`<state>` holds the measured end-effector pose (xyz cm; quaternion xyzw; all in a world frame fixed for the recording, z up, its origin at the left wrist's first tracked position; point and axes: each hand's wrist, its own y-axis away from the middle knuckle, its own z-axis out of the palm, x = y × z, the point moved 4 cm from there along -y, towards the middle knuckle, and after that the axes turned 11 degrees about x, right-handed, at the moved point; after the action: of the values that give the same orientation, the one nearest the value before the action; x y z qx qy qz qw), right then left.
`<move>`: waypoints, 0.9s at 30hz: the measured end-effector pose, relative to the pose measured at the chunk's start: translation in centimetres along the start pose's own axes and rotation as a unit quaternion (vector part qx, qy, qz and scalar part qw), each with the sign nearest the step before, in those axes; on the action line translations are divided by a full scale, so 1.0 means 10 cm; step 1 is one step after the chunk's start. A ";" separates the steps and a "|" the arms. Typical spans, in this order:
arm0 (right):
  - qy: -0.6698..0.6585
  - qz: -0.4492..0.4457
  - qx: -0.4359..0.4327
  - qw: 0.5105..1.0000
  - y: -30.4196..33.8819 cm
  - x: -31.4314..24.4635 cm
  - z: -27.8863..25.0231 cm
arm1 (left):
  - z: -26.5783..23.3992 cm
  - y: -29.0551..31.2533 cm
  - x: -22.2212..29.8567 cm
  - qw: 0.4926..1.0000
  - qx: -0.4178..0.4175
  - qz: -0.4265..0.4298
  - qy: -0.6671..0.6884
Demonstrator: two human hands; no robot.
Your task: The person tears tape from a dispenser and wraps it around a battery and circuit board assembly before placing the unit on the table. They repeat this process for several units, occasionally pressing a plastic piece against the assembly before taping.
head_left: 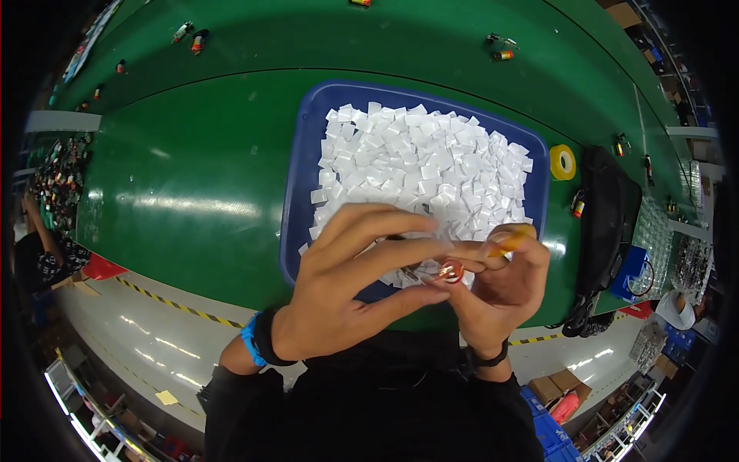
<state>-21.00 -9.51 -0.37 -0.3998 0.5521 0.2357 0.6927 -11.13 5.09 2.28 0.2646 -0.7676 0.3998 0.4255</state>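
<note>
Our right hand (504, 289) pinched a small red part (451, 270), with our left hand (339, 285) right beside it, over a blue tray (302, 154) of white pieces (431, 154). Tape (556, 163) and a black bag (608, 223) lay right of the tray on our green table (185, 169).

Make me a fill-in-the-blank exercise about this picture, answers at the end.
The white pieces lie in a tray coloured ____.
A roll of yellow tape lies by the tray's ____ side.
The left hand and right hand meet at a small round part with a ____ rim.

Missing words: blue; right; red.
</note>
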 end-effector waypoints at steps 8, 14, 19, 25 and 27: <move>0.061 -0.041 0.001 0.997 -0.12 -0.13 0.08 | -0.02 -0.04 -0.04 0.997 0.033 0.068 -0.009; 0.022 -0.019 -0.091 0.995 -0.06 -0.17 -0.20 | -0.03 0.00 -0.04 0.997 0.068 0.019 0.023; -0.009 0.085 -0.078 0.993 -0.05 -0.34 -0.06 | -0.05 0.03 0.06 0.985 0.040 0.140 -0.089; 0.021 0.143 -0.032 0.989 -0.13 -0.35 0.04 | -0.09 0.00 0.09 0.983 0.027 0.143 -0.113; 0.015 0.159 -0.041 0.986 -0.14 -0.33 0.05 | -0.09 -0.01 0.10 0.979 0.028 0.155 -0.131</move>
<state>-20.55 -9.55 3.20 -0.3383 0.6088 0.3592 0.6213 -11.16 5.74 3.51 0.2043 -0.8367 0.4444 0.2466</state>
